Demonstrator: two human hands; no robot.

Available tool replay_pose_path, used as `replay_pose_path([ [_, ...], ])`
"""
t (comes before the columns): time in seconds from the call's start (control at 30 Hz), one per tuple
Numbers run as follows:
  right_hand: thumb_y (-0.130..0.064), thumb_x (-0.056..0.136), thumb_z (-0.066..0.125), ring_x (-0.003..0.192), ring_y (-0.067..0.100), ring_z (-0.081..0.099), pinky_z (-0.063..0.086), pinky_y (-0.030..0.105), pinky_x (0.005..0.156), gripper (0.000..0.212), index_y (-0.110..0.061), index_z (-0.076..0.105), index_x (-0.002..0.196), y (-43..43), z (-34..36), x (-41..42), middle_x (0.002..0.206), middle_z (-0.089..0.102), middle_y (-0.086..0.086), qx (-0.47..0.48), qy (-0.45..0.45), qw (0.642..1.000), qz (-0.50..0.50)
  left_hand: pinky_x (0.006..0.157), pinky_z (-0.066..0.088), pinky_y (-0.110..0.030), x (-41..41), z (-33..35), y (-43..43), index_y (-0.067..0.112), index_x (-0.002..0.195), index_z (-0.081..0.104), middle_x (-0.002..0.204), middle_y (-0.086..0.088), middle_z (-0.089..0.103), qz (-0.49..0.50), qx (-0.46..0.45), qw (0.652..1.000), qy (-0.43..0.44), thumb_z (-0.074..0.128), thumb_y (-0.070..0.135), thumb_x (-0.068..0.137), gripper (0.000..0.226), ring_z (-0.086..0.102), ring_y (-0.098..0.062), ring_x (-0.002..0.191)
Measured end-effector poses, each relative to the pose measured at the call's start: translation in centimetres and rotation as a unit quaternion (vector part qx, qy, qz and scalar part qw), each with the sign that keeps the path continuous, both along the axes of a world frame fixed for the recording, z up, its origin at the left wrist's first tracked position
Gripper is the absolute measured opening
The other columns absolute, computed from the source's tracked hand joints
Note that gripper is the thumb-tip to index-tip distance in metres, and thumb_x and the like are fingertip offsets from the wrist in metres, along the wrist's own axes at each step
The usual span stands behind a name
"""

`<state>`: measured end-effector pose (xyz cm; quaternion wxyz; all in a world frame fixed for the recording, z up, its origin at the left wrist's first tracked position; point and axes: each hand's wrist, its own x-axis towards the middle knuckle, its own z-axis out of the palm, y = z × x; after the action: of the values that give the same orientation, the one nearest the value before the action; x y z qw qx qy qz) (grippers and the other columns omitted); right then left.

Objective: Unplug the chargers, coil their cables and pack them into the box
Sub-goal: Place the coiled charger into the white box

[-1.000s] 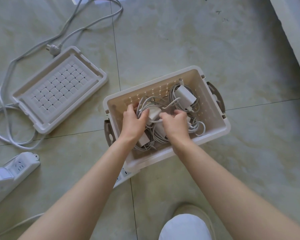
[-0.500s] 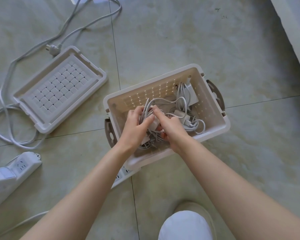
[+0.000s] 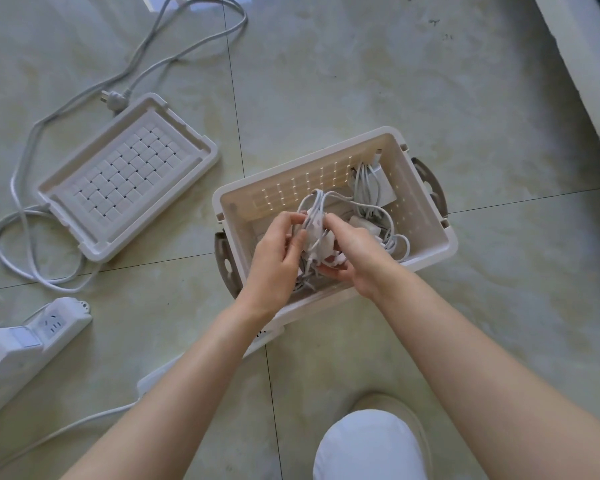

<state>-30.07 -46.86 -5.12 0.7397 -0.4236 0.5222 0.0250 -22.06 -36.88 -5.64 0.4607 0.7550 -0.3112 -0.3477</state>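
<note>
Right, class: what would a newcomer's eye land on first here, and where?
A tangled bundle of white chargers sits in the grip of the left hand and right hand, above the cream perforated box mid-frame. The lattice lid lies on the tiles to its left.

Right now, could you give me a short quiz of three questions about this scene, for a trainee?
1. True or false: the lid lies on the floor, left of the box.
2. What do the left hand and right hand hold together? A the lid; B a charger bundle; C nothing.
3. In which corner of the box does the other charger rest?
Key: 1 true; 2 B; 3 the far right corner.
</note>
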Motion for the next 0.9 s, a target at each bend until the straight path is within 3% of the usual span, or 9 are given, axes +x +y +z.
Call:
replay_pose_path([
  [0.1,-0.024,0.087,0.052,0.065,0.018,0.057,0.053,0.034,0.072,0.017,-0.011,0.062,0.086,0.3,0.2,0.1,0.070,0.060,0.004,-0.015,0.014,0.999,-0.030,0.067,0.042,-0.014,0.7,-0.3,-0.2,0.012,0.099,0.055,0.085,0.004,0.058,0.069,0.011,0.997,-0.035,0.045,0.012,0.099,0.010,0.052,-0.005,0.074],
  [0.2,-0.022,0.084,0.053,0.067,0.021,0.051,0.043,0.030,0.061,0.009,-0.013,0.056,0.083,0.9,-0.2,0.1,0.072,0.054,0.008,-0.054,0.027,0.998,-0.033,0.087,0.031,-0.004,0.8,-0.5,-0.5,0.012,0.110,0.062,0.112,0.000,0.048,0.103,0.078,0.983,-0.133,0.047,0.013,0.098,0.019,0.047,-0.011,0.106],
  [0.27,-0.021,0.082,0.055,0.066,0.020,0.045,0.036,0.029,0.057,0.008,-0.015,0.052,0.077,1.3,-0.6,0.1,0.069,0.047,0.007,-0.088,0.027,0.995,-0.032,0.096,0.030,-0.016,0.6,-0.2,-0.7,0.013,0.117,0.062,0.113,-0.002,0.045,0.111,0.108,0.975,-0.162,0.042,0.020,0.100,0.027,0.043,-0.016,0.113],
  [0.37,-0.026,0.082,0.061,0.064,0.018,0.046,0.038,0.032,0.060,0.019,-0.009,0.057,0.074,1.9,-0.9,0.1,0.065,0.049,0.003,-0.131,0.023,0.991,-0.026,0.102,0.032,-0.035,0.1,-0.1,-1.0,0.014,0.122,0.058,0.117,-0.005,0.053,0.054,0.119,0.990,-0.048,0.028,0.041,0.101,0.045,0.044,-0.023,0.118],
  [0.47,-0.028,0.089,0.059,0.082,0.019,0.064,0.053,0.041,0.083,0.019,-0.010,0.061,0.081,2.0,-1.3,0.4,0.080,0.066,0.000,-0.129,0.009,0.991,-0.018,0.110,0.030,-0.041,0.1,-0.7,-1.2,0.020,0.141,0.038,0.139,-0.003,0.044,-0.028,0.152,0.988,-0.011,0.043,0.060,0.090,0.065,0.037,-0.020,0.130],
  [0.53,-0.012,0.094,0.048,0.099,0.020,0.063,0.049,0.041,0.095,0.013,-0.015,0.060,0.098,1.8,-1.2,0.6,0.099,0.067,0.003,-0.107,-0.014,0.994,-0.021,0.107,0.034,-0.034,0.7,-0.8,-1.3,0.023,0.141,0.036,0.136,0.000,0.045,-0.037,0.136,0.990,0.012,0.058,0.050,0.087,0.064,0.043,-0.015,0.125],
  [0.63,0.000,0.097,0.036,0.118,0.015,0.050,0.040,0.024,0.098,0.041,-0.005,0.036,0.138,1.4,-0.7,0.4,0.126,0.052,0.003,-0.099,-0.033,0.995,-0.004,0.103,0.042,-0.037,2.1,-1.0,-1.5,0.027,0.138,0.038,0.130,0.000,0.053,-0.041,0.120,0.992,0.024,0.068,0.034,0.083,0.063,0.053,-0.016,0.117],
  [0.73,0.003,0.095,0.042,0.130,0.019,0.042,0.037,0.026,0.103,0.050,-0.007,0.029,0.142,1.2,-1.3,0.3,0.144,0.041,0.011,-0.130,-0.021,0.991,0.003,0.093,0.051,-0.036,3.2,-0.7,-1.9,0.024,0.126,0.044,0.119,0.001,0.060,-0.015,0.114,0.987,0.109,0.071,0.029,0.081,0.052,0.062,-0.016,0.103],
  [0.9,-0.001,0.088,0.059,0.114,0.018,0.056,0.044,0.026,0.098,0.047,-0.009,0.043,0.132,1.5,-2.2,-0.1,0.127,0.056,0.010,-0.175,0.025,0.984,-0.031,0.081,0.053,-0.034,3.5,-1.1,-3.0,0.021,0.115,0.044,0.103,0.001,0.063,0.034,0.142,0.982,0.117,0.069,0.030,0.084,0.040,0.064,-0.017,0.092],
])
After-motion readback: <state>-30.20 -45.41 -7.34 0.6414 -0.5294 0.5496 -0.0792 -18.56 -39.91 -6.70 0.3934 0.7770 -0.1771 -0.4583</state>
